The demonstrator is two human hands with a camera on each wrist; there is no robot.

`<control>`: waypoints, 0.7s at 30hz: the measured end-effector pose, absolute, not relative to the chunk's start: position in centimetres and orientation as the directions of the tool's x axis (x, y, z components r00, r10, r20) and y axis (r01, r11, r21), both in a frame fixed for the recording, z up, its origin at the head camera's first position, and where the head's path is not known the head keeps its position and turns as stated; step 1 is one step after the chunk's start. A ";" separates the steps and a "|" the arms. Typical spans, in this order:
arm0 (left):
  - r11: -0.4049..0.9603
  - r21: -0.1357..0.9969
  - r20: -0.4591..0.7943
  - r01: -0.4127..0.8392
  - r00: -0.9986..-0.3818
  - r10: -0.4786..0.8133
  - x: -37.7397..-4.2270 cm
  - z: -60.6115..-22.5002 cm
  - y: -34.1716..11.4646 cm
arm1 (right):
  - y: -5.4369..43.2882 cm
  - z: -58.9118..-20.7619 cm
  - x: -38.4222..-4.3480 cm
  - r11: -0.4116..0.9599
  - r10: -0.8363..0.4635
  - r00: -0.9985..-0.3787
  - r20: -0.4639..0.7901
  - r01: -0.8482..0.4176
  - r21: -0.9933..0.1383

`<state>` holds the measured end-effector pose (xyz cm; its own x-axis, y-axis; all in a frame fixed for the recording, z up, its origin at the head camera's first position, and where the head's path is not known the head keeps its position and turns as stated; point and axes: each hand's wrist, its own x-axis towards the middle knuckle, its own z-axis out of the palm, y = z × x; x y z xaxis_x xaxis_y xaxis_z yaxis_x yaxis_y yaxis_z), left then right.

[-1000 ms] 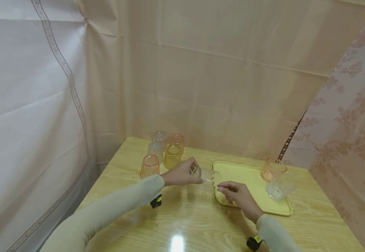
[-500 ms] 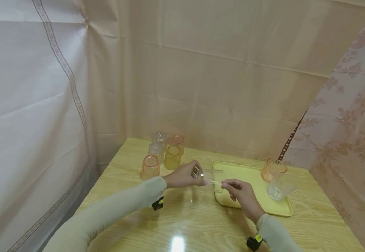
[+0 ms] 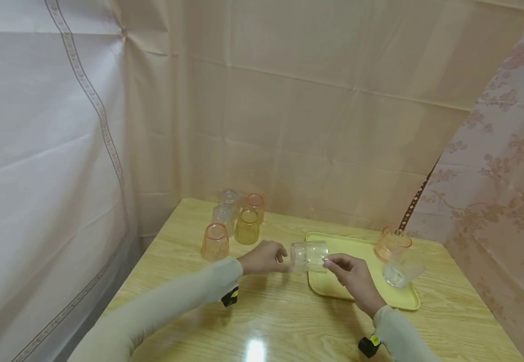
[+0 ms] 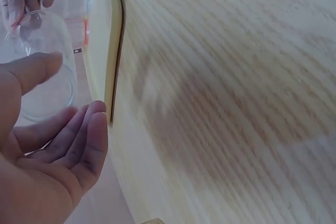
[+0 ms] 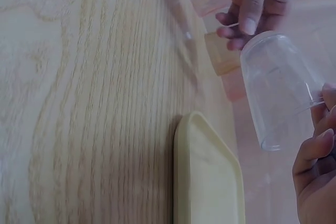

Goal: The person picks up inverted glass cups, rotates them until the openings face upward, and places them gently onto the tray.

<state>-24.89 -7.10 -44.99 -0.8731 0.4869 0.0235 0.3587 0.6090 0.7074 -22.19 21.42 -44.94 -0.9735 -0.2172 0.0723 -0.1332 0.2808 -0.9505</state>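
A clear drinking glass (image 3: 309, 255) is held on its side above the left end of the yellow tray (image 3: 348, 241). My right hand (image 3: 354, 281) pinches its right-hand end between thumb and fingers. Just off the glass's other end, my left hand (image 3: 264, 259) has its fingers loosely bent with nothing in them. In the left wrist view, the glass (image 4: 47, 85) shows behind the parted thumb and fingers of my left hand (image 4: 58, 156). The right wrist view has the glass (image 5: 278, 90) between my left hand (image 5: 260, 3) and my right hand (image 5: 317, 166).
Upside-down glasses cluster at the table's back left: an orange one (image 3: 215, 241), a yellow one (image 3: 247, 227), a pinkish one (image 3: 255, 203) and clear ones (image 3: 223, 216). On the tray's right end stand an orange glass (image 3: 390, 246) and a clear glass (image 3: 400, 271). Curtains surround the table (image 3: 266, 311).
My left hand has let go of the clear glass, which has moved slightly right. My right hand, at first apart from the glass, now pinches its end.
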 end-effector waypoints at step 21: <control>0.627 0.601 0.067 0.496 -0.812 0.579 -23.7 -47.6 -2.7 | 23.4 -44.2 -22.4 0.391 -0.132 -0.987 0.094 -0.139 -0.910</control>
<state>-23.70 -2.66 -47.61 -0.8123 0.5795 0.0665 0.4964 0.6268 0.6006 -22.37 23.42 -44.17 -0.9868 -0.1325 0.0936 -0.1388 0.3909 -0.9099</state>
